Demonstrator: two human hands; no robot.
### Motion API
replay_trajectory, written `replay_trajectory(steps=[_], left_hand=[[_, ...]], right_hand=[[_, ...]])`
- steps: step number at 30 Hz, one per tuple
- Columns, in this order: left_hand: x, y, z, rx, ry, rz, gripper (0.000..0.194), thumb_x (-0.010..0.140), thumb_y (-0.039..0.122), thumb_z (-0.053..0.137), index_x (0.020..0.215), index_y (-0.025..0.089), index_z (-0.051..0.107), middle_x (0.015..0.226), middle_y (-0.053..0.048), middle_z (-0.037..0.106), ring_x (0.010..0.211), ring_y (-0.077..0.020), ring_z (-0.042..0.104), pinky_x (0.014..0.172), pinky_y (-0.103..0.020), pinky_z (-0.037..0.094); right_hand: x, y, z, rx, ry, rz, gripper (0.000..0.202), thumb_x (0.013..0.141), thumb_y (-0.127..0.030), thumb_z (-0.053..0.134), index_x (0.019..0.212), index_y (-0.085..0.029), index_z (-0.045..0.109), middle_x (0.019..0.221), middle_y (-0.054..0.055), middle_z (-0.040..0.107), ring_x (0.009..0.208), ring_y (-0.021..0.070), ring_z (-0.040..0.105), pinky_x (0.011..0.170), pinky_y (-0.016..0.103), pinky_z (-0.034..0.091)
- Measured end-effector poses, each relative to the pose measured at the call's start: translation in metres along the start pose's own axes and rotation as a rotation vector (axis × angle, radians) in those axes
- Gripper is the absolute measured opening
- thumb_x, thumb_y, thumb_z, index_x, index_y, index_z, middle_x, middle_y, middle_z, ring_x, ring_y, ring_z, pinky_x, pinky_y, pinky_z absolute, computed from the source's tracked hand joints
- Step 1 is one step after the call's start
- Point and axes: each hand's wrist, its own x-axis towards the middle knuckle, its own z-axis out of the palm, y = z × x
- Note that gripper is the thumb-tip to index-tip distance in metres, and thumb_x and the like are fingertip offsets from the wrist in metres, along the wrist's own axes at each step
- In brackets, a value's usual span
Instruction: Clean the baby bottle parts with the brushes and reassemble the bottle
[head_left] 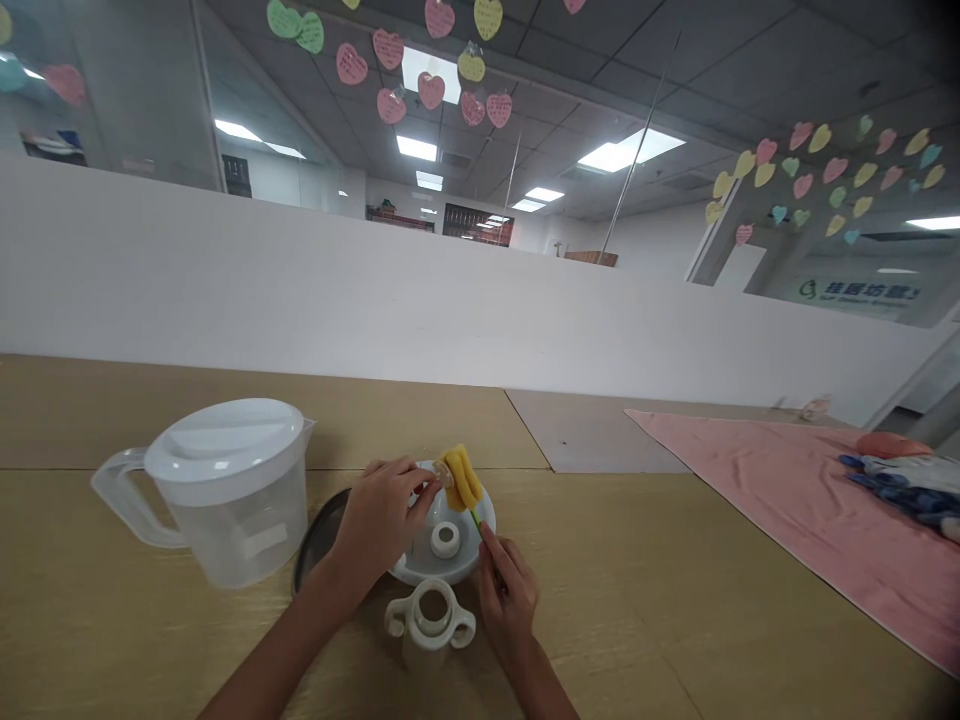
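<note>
Above the white bowl [486, 512], my left hand [382, 510] pinches a small clear rounded piece [444, 474], perhaps a bottle teat. That piece touches the yellow sponge head [463, 478] of a sponge brush. The brush's green handle [476, 518] is gripped in my right hand [510, 590]. Inside the bowl lies a white ring-shaped collar [445, 539]. Nearer to me, a two-handled baby bottle [433, 618] stands upright with its mouth uncovered, between my forearms.
A lidded clear pitcher [247, 510] stands to the left. Partly behind my left arm is a dark round tray [315, 535]. Pink cloth [750, 490] covers the table's right side, with bundled fabric [907, 480] on it. A low white wall [375, 310] borders the far edge.
</note>
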Motion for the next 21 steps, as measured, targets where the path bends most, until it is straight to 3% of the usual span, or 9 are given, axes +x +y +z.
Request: replay_trajectory(steps=[5, 10, 17, 21], left_hand=[[-0.002, 0.001, -0.003, -0.010, -0.034, 0.004, 0.027, 0.091, 0.030, 0.042, 0.083, 0.020, 0.066, 0.080, -0.003, 0.066, 0.078, -0.0178, 0.059, 0.076, -0.031, 0.037], [0.002, -0.005, -0.007, 0.047, -0.078, 0.015, 0.027, 0.090, 0.029, 0.042, 0.082, 0.018, 0.066, 0.083, -0.006, 0.067, 0.082, -0.0207, 0.060, 0.076, -0.032, 0.038], [-0.001, -0.051, -0.011, 0.224, -0.351, -0.226, 0.026, 0.085, 0.022, 0.043, 0.079, 0.014, 0.067, 0.085, -0.015, 0.070, 0.080, -0.0273, 0.065, 0.070, -0.035, 0.042], [-0.004, -0.076, -0.001, 0.174, -0.362, -0.293, 0.019, 0.078, 0.016, 0.049, 0.078, 0.014, 0.068, 0.083, -0.016, 0.070, 0.080, -0.0274, 0.066, 0.067, -0.032, 0.044]], right_hand=[[0.000, 0.001, 0.000, -0.010, 0.004, -0.019, 0.045, 0.083, -0.006, 0.046, 0.125, -0.020, 0.052, 0.069, 0.001, 0.056, 0.052, 0.0075, 0.048, 0.045, 0.018, 0.039], [0.000, 0.002, 0.001, -0.029, 0.012, -0.024, 0.044, 0.082, -0.006, 0.048, 0.123, -0.021, 0.054, 0.067, 0.000, 0.055, 0.052, 0.0077, 0.048, 0.044, 0.018, 0.039], [-0.001, 0.001, 0.002, -0.049, -0.012, -0.030, 0.042, 0.082, -0.005, 0.048, 0.121, -0.019, 0.055, 0.069, 0.001, 0.058, 0.054, 0.0085, 0.050, 0.045, 0.019, 0.039], [0.001, 0.000, 0.001, -0.058, -0.007, -0.030, 0.041, 0.081, -0.005, 0.049, 0.120, -0.018, 0.055, 0.067, 0.000, 0.056, 0.053, 0.0080, 0.049, 0.044, 0.019, 0.038]])
